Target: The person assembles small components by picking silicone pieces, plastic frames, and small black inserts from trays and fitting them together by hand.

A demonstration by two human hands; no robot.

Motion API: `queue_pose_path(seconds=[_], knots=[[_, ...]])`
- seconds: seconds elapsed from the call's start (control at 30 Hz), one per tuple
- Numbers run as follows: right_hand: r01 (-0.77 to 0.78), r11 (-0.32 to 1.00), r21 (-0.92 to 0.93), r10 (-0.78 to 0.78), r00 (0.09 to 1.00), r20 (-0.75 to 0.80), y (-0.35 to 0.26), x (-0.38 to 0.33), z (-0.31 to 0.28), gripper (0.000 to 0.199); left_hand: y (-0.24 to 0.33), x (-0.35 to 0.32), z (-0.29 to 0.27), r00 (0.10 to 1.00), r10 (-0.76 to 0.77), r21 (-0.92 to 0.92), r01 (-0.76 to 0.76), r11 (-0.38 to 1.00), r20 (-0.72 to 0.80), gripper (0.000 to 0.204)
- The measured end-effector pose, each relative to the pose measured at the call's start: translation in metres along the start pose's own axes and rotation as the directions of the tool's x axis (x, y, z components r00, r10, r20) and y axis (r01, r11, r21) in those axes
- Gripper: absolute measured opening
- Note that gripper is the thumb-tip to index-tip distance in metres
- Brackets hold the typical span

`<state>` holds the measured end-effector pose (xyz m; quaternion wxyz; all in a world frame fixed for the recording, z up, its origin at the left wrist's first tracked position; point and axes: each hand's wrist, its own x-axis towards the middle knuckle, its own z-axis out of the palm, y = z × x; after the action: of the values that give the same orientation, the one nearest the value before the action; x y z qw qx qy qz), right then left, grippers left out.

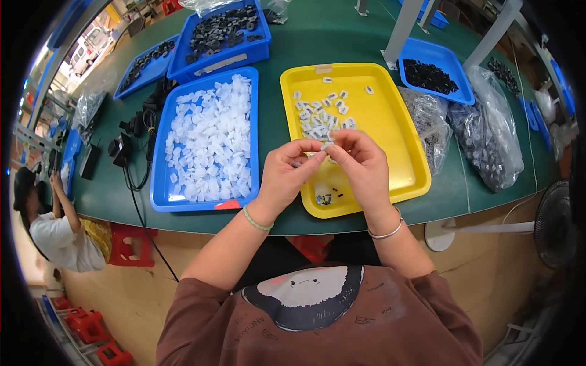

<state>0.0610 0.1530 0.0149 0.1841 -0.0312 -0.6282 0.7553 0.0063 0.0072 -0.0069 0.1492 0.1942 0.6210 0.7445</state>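
Observation:
My left hand (pixel 293 168) and my right hand (pixel 362 160) meet over the yellow tray (pixel 390 140), fingertips pinched together around a small white plastic part (pixel 328 145). Fingers cover most of that part. Beyond my hands, several small white-and-grey pieces (pixel 317 116) lie scattered in the tray's left half. At its near end are tiny black bits (pixel 326 198). Just left stands a blue tray (pixel 255 134) heaped with translucent white plastic pieces (pixel 210 137).
Blue bins of black parts stand at the back left (pixel 226 62) and back right (pixel 467 91). Plastic bags (pixel 488 137) lie on the right of the green table (pixel 348 43). Black cables (pixel 143 171) run left. A fan (pixel 555 222) stands right; another person (pixel 61 235) sits far left.

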Motion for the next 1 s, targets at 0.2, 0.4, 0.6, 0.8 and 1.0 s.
queue_pose_path(seconds=[0.2, 0.4, 0.6, 0.8, 1.0], knots=[[-0.038, 0.995, -0.091, 0.043, 0.997, 0.058, -0.002, -0.005, -0.008, 0.011, 0.004, -0.003, 0.003, 0.998, 0.057, 0.028, -0.057, 0.998, 0.007, 0.011], [0.22, 0.853, -0.474, -0.15, 0.972, 0.182, -0.011, -0.002, -0.01, 0.01, 0.001, -0.004, 0.006, 0.998, 0.054, 0.048, -0.053, 0.997, -0.037, 0.011], [0.442, 0.555, -0.705, -0.274, 0.897, 0.346, -0.016, 0.006, -0.019, 0.009, -0.003, -0.001, 0.008, 0.981, 0.194, 0.275, -0.179, 0.945, -0.027, 0.011], [0.358, 0.614, -0.703, -0.273, 0.933, 0.235, -0.015, -0.003, -0.011, 0.009, -0.002, -0.001, 0.004, 0.998, 0.052, 0.082, -0.051, 0.995, -0.016, 0.014], [-0.047, 0.493, -0.869, -0.339, 0.909, -0.241, -0.053, -0.002, -0.138, 0.009, 0.006, -0.003, 0.006, 0.994, -0.075, -0.178, 0.061, 0.982, -0.075, 0.017]])
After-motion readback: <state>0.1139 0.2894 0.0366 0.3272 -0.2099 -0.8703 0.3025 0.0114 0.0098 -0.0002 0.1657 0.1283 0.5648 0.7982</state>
